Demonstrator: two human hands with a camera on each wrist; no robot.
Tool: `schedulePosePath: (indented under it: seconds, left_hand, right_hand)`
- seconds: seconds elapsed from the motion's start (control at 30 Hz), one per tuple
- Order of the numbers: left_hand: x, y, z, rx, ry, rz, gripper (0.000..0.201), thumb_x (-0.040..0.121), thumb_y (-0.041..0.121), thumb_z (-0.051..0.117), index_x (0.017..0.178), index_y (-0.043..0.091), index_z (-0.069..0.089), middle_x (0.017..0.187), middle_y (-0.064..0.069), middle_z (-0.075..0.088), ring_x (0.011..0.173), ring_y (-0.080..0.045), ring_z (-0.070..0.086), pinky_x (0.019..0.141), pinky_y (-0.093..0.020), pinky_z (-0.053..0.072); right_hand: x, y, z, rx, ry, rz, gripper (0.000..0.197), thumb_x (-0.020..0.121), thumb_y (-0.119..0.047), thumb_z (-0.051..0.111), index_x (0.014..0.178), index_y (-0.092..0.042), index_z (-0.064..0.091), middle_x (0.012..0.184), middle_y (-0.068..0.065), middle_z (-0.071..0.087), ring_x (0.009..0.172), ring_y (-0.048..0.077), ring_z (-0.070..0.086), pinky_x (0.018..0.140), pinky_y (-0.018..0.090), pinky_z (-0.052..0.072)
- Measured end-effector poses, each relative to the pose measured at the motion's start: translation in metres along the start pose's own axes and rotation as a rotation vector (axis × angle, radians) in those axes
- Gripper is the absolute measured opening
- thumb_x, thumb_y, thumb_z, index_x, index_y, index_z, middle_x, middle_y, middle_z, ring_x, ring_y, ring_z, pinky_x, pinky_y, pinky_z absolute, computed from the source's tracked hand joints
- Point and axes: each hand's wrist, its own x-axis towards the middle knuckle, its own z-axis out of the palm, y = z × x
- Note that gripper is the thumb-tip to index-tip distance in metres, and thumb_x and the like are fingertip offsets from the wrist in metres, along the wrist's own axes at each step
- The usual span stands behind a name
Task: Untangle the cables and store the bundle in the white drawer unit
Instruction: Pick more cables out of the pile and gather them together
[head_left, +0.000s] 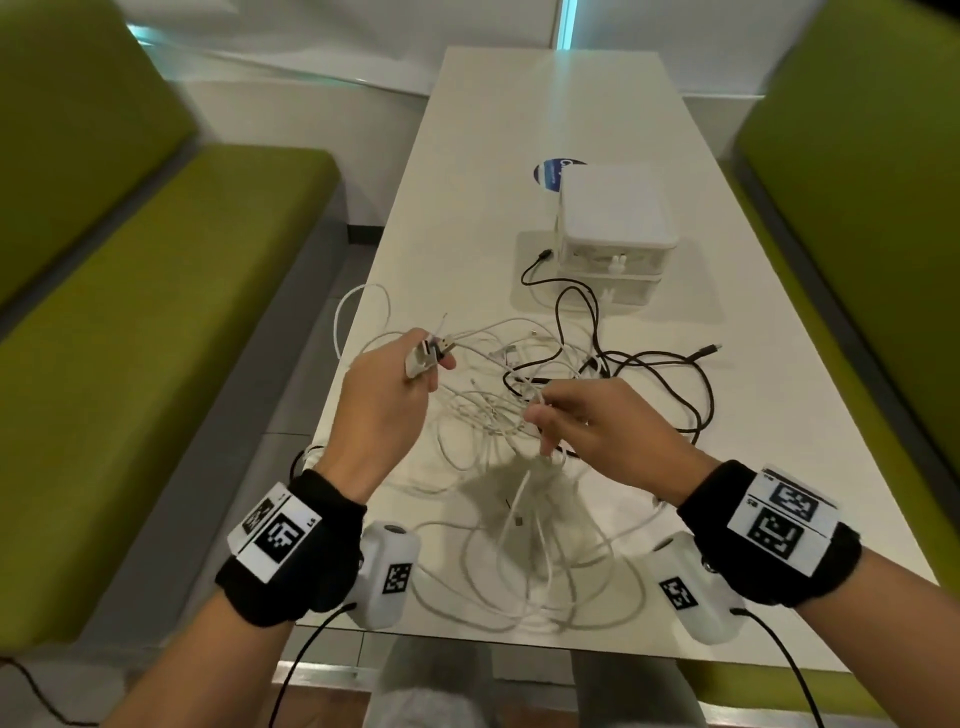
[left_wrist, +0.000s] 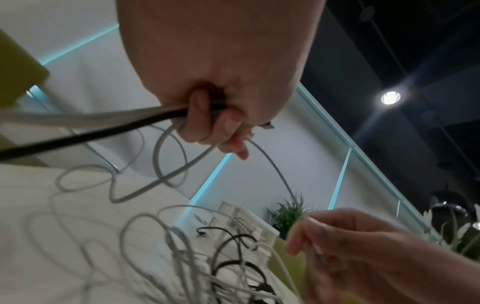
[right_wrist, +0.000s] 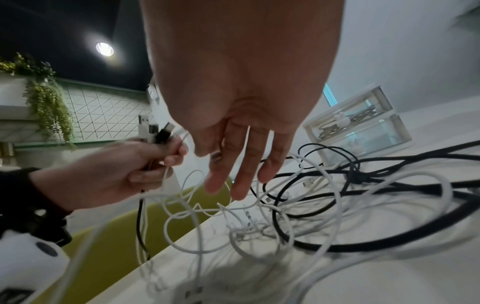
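A tangle of thin white cables (head_left: 519, 431) lies on the white table (head_left: 545, 130), mixed with a thicker black cable (head_left: 675, 374). My left hand (head_left: 415, 374) is raised above the table's left edge and grips several plug ends (head_left: 431, 351) of white and black cables, also seen as plug ends (right_wrist: 155, 131) in the right wrist view. My right hand (head_left: 545, 421) hovers over the tangle with fingers mostly extended; thumb and forefinger pinch a thin white strand running up to the left hand (left_wrist: 221, 127). The white drawer unit (head_left: 615, 218) stands behind the tangle, both drawers closed.
Green benches flank the table, one on the left (head_left: 156, 338) and one on the right (head_left: 857, 208). A blue round sticker (head_left: 550, 174) lies behind the drawer unit. Cables show through the clear front of the drawer unit (right_wrist: 358, 127). Some loops hang over the table's left edge.
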Motion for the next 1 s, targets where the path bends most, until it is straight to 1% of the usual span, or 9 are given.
schedulePosePath:
  seconds: [0.07,0.2,0.3,0.43,0.63,0.77,0.87,0.93,1.0]
  left_hand:
    - [0.003,-0.01,-0.011,0.023,-0.002,-0.028,0.032,0.091,-0.005,0.042,0.066,0.013,0.052,0.079,0.016,0.065,0.069,0.005,0.056,0.052,-0.014,0.034]
    - [0.012,-0.035,-0.037,0.132,0.116,-0.117,0.033,0.094,0.006,0.043,0.068,0.027,0.049,0.08,0.003,0.064,0.057,-0.021,0.045,0.052,-0.034,0.033]
    - [0.015,-0.049,-0.053,0.159,0.172,-0.167,0.02,0.091,0.003,0.041,0.091,0.016,0.055,0.078,-0.001,0.06,0.065,-0.027,0.052,0.057,-0.036,0.043]
    - [0.012,-0.064,-0.07,0.048,0.222,-0.207,0.04,0.091,-0.001,0.038,0.119,0.026,0.048,0.086,0.0,0.06,0.063,-0.024,0.066,0.063,-0.046,0.058]
    - [0.023,-0.098,-0.088,0.264,0.244,-0.27,0.045,0.089,-0.002,0.051,0.132,0.011,0.046,0.119,-0.011,0.06,0.106,-0.031,0.058,0.087,-0.043,0.048]
    - [0.028,-0.11,-0.094,0.477,0.127,-0.36,0.058,0.094,-0.002,0.049,0.148,0.008,0.031,0.157,-0.022,0.019,0.136,-0.042,0.035,0.108,-0.048,0.033]
    - [0.026,-0.119,-0.098,0.542,0.08,-0.372,0.043,0.093,0.0,0.052,0.135,0.011,0.052,0.152,-0.02,0.031,0.133,-0.04,0.041,0.107,-0.05,0.034]
    - [0.026,-0.125,-0.1,0.526,0.066,-0.397,0.023,0.089,0.0,0.056,0.107,0.011,0.066,0.128,-0.019,0.053,0.108,-0.038,0.059,0.099,-0.049,0.046]
    - [0.028,-0.127,-0.101,0.548,-0.001,-0.459,0.014,0.086,0.0,0.058,0.093,0.01,0.064,0.096,-0.015,0.067,0.084,-0.034,0.068,0.084,-0.048,0.055]
  right_hand:
    - [0.003,-0.004,0.0,0.004,0.031,0.006,0.026,0.1,-0.036,0.051,0.082,-0.022,0.063,0.065,-0.008,0.071,0.067,0.004,0.065,0.067,0.027,0.05]
    - [0.012,-0.014,0.011,0.004,0.003,0.003,0.023,0.101,-0.038,0.047,0.099,-0.025,0.066,0.071,-0.009,0.071,0.07,0.004,0.065,0.067,0.025,0.05]
    - [0.021,-0.018,0.029,-0.094,-0.045,-0.061,0.022,0.099,-0.035,0.051,0.11,-0.025,0.067,0.082,-0.012,0.07,0.079,0.005,0.065,0.072,0.025,0.05]
    - [0.035,-0.026,0.046,-0.193,-0.055,-0.117,0.019,0.098,-0.034,0.054,0.105,-0.024,0.068,0.094,-0.011,0.068,0.082,0.007,0.061,0.071,0.024,0.046]
    - [0.058,-0.032,0.049,-0.231,0.004,-0.108,0.014,0.096,-0.026,0.056,0.094,-0.023,0.069,0.09,-0.01,0.063,0.081,0.008,0.059,0.071,0.024,0.043]
    - [0.061,-0.032,0.047,-0.25,-0.016,-0.083,0.015,0.096,-0.026,0.055,0.093,-0.022,0.069,0.089,-0.009,0.064,0.083,0.01,0.061,0.074,0.029,0.046]
    - [0.056,-0.03,0.043,-0.246,-0.038,-0.063,0.016,0.097,-0.025,0.055,0.096,-0.02,0.07,0.088,-0.01,0.065,0.083,0.01,0.06,0.075,0.028,0.047]
    - [0.054,-0.028,0.042,-0.246,-0.062,-0.043,0.016,0.097,-0.026,0.054,0.098,-0.02,0.069,0.086,-0.012,0.064,0.084,0.01,0.061,0.073,0.025,0.046]
    - [0.051,-0.024,0.04,-0.259,-0.077,-0.036,0.016,0.097,-0.027,0.055,0.099,-0.02,0.069,0.084,-0.013,0.063,0.082,0.009,0.06,0.069,0.021,0.043]
